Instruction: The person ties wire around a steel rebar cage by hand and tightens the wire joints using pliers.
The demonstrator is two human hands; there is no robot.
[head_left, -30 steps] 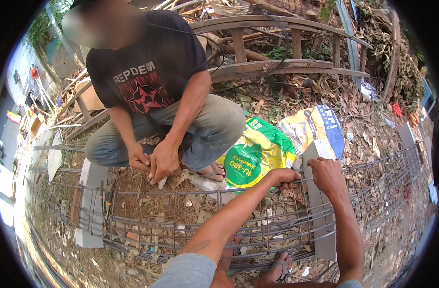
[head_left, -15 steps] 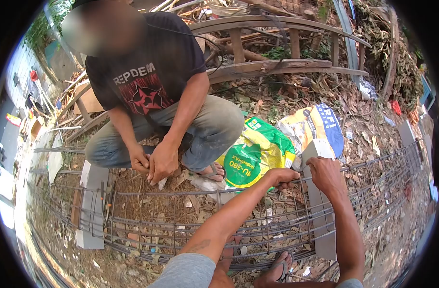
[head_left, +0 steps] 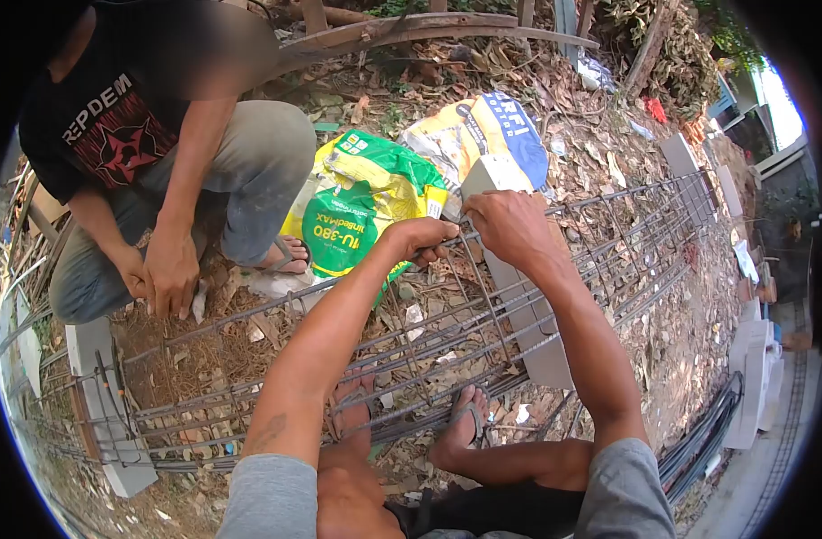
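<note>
Left hand (head_left: pixel 420 241) and right hand (head_left: pixel 508 225) curl their fingers at the thin-barred metal cage (head_left: pixel 490 295) near a squared grey block (head_left: pixel 538 334); pinched item indiscernible.

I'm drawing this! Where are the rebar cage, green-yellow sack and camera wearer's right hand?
Rebar cage (head_left: pixel 493 310): head view, on a stirrup.
Green-yellow sack (head_left: pixel 343 231): head view, on its green circle.
Right hand (head_left: pixel 508 225): head view, on its back.

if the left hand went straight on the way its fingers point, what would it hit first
Most likely the steel bar frame, which looks right in front of the left hand, with the right hand close beyond; depth is hard to judge from this one view.
</note>
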